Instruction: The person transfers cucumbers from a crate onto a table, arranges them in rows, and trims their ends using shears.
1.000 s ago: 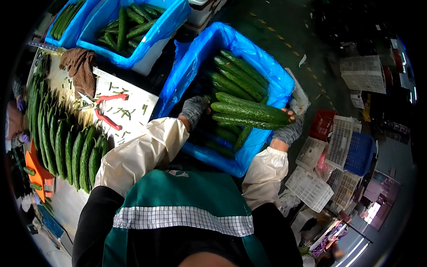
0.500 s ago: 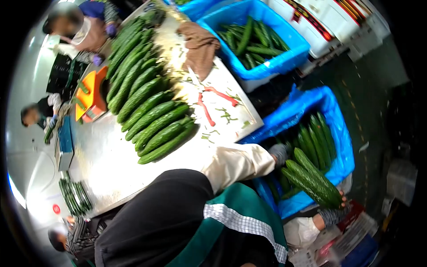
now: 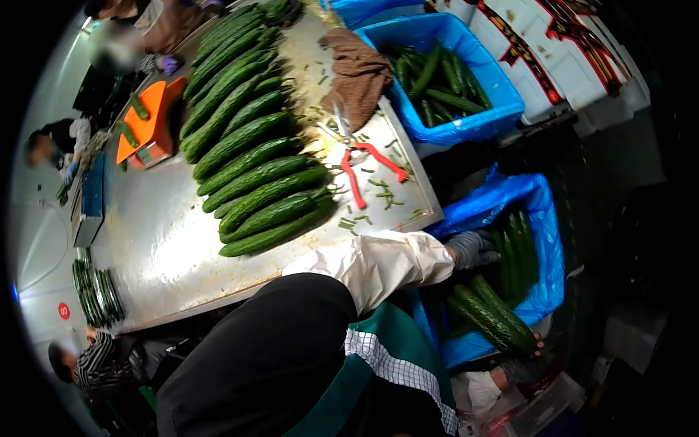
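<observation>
My right hand (image 3: 520, 364), in a grey glove with bare fingertips, grips the lower ends of a few cucumbers (image 3: 495, 320) over a blue-lined crate (image 3: 551, 240). Inside that crate lie more dark cucumbers (image 3: 515, 251). At the crate's near left side is my gloved left hand (image 3: 473, 250), its fingers loosely extended above the cucumbers, with nothing visible in them. A long row of cucumbers (image 3: 255, 175) covers part of the metal table (image 3: 160, 255). Red-handled shears (image 3: 353, 175) lie open among small green stem bits near the table's corner.
A brown cloth (image 3: 357, 73) lies at the table edge. Beyond it are another blue-lined crate of cucumbers (image 3: 510, 109) and white boxes (image 3: 575, 65). An orange scale (image 3: 156, 109) holds cucumber pieces. Bundled cucumbers (image 3: 95, 291) are at far left. Several people work around the table.
The view has swung left, showing more table and co-workers. The cucumbers in my right hand have stayed over the crate and now sit lower, close to its near edge.
</observation>
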Action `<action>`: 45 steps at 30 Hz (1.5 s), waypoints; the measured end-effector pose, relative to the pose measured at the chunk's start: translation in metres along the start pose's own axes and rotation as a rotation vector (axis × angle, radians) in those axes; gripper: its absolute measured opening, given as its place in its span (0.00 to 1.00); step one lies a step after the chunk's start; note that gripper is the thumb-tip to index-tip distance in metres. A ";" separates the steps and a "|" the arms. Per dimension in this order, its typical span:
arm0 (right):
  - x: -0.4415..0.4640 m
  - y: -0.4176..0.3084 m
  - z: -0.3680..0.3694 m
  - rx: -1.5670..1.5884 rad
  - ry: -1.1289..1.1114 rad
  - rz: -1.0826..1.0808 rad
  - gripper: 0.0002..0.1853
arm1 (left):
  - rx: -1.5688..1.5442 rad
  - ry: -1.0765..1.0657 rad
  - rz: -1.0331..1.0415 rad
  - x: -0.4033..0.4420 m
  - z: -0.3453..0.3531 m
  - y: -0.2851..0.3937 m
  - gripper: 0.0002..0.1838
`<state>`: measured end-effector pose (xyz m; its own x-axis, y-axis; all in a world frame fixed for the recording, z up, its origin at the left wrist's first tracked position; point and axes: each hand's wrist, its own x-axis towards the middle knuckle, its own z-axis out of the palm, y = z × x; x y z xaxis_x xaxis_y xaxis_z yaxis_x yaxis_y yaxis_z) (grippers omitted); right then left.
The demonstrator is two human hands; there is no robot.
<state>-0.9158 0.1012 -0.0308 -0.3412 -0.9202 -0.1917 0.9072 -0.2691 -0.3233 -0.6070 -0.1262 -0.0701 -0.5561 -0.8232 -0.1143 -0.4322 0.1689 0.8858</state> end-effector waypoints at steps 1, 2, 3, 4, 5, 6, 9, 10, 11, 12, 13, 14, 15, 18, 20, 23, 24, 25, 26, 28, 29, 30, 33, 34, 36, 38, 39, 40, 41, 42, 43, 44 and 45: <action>-0.008 0.031 0.020 -0.157 -0.240 -0.047 0.17 | -0.019 0.053 0.218 0.003 -0.003 0.011 0.16; -0.013 0.022 -0.008 0.699 -0.142 0.296 0.17 | 0.084 -0.028 0.198 0.006 -0.004 0.027 0.16; -0.016 0.042 0.016 0.250 -0.269 0.092 0.16 | 0.083 -0.053 0.209 0.017 0.006 0.030 0.16; -0.018 0.062 0.040 -0.451 -0.288 -0.188 0.16 | 0.267 -0.101 0.272 0.033 0.020 0.035 0.17; -0.020 0.082 0.064 -0.884 -0.202 -0.427 0.16 | 0.451 -0.148 0.341 0.045 0.032 0.038 0.18; -0.025 0.091 0.072 -0.595 -0.097 -0.307 0.15 | 0.448 -0.216 0.369 0.051 0.032 0.050 0.19; -0.032 0.107 0.083 -0.617 0.168 -0.319 0.12 | 0.099 -0.628 0.226 0.069 0.062 0.063 0.19; -0.029 0.122 0.102 -0.731 0.142 -0.446 0.12 | 0.004 -0.754 0.180 0.071 0.073 0.069 0.19; -0.022 0.134 0.121 -0.852 0.120 -0.569 0.12 | -0.025 -0.815 0.168 0.071 0.083 0.074 0.19; -0.015 0.134 0.129 -0.875 0.045 -0.595 0.13 | -0.041 -0.860 0.150 0.071 0.091 0.075 0.20; -0.010 0.130 0.132 -0.896 -0.034 -0.612 0.15 | -0.054 -0.890 0.139 0.070 0.097 0.077 0.20; -0.007 0.130 0.131 -0.848 -0.007 -0.607 0.16 | -0.062 -0.907 0.116 0.067 0.100 0.076 0.20; -0.006 0.126 0.128 -0.794 0.015 -0.594 0.17 | -0.077 -0.915 0.089 0.064 0.102 0.076 0.21; 0.001 0.109 0.123 -0.751 0.099 -0.590 0.18 | -0.151 -0.896 -0.002 0.056 0.096 0.074 0.22; 0.005 0.092 0.103 -0.615 0.151 -0.519 0.17 | -0.225 -0.870 -0.086 0.048 0.085 0.068 0.22; 0.012 0.065 0.083 -0.463 0.200 -0.408 0.16 | -0.356 -0.831 -0.201 0.035 0.069 0.063 0.24; 0.016 0.056 0.084 -0.460 0.231 -0.356 0.15 | -0.406 -0.818 -0.239 0.031 0.064 0.062 0.24; 0.021 0.053 0.085 -0.454 0.262 -0.303 0.15 | -0.462 -0.803 -0.278 0.026 0.057 0.060 0.25; 0.024 0.048 0.089 -0.518 0.232 -0.349 0.16 | -0.520 -0.792 -0.316 0.022 0.050 0.059 0.25; 0.036 0.036 0.108 -0.508 0.241 -0.281 0.20 | -0.639 -0.765 -0.391 0.015 0.035 0.055 0.26; 0.041 0.030 0.114 -0.497 0.244 -0.217 0.24 | -0.701 -0.757 -0.421 0.012 0.028 0.054 0.26; 0.049 0.026 0.119 -0.499 0.242 -0.215 0.24 | -0.756 -0.749 -0.452 0.008 0.019 0.053 0.27; 0.071 0.021 0.134 -0.421 0.364 -0.164 0.22 | -0.919 -0.727 -0.505 -0.004 -0.010 0.054 0.28; 0.077 0.022 0.138 -0.412 0.421 -0.140 0.23 | -0.971 -0.718 -0.516 -0.010 -0.022 0.056 0.28; 0.090 0.033 0.147 -0.441 0.548 -0.122 0.24 | -1.067 -0.695 -0.535 -0.023 -0.048 0.056 0.29; 0.100 0.043 0.147 -0.421 0.463 -0.058 0.24 | -1.165 -0.664 -0.546 -0.040 -0.076 0.055 0.30; 0.106 0.049 0.144 -0.399 0.399 -0.008 0.23 | -1.217 -0.648 -0.551 -0.048 -0.092 0.054 0.31; 0.114 0.060 0.146 -0.412 0.341 0.019 0.23 | -1.261 -0.626 -0.549 -0.058 -0.107 0.054 0.31; 0.121 0.071 0.150 -0.414 0.307 0.044 0.23 | -1.303 -0.605 -0.537 -0.069 -0.123 0.053 0.32; 0.125 0.084 0.161 -0.425 0.260 0.073 0.23 | -1.349 -0.582 -0.530 -0.080 -0.138 0.052 0.32; 0.129 0.103 0.173 -0.438 0.209 0.105 0.22 | -1.390 -0.558 -0.515 -0.094 -0.155 0.049 0.33; 0.136 0.119 0.177 -0.444 0.055 0.190 0.22 | -1.425 -0.528 -0.495 -0.110 -0.172 0.046 0.33; 0.137 0.133 0.182 -0.417 -0.150 0.328 0.21 | -1.457 -0.486 -0.477 -0.128 -0.188 0.044 0.33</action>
<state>-0.7971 -0.1127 0.0684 0.0092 -0.9756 -0.2195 0.7750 0.1457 -0.6149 -0.4216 -0.1153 0.0674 -0.8597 -0.3572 -0.3651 0.2291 -0.9086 0.3493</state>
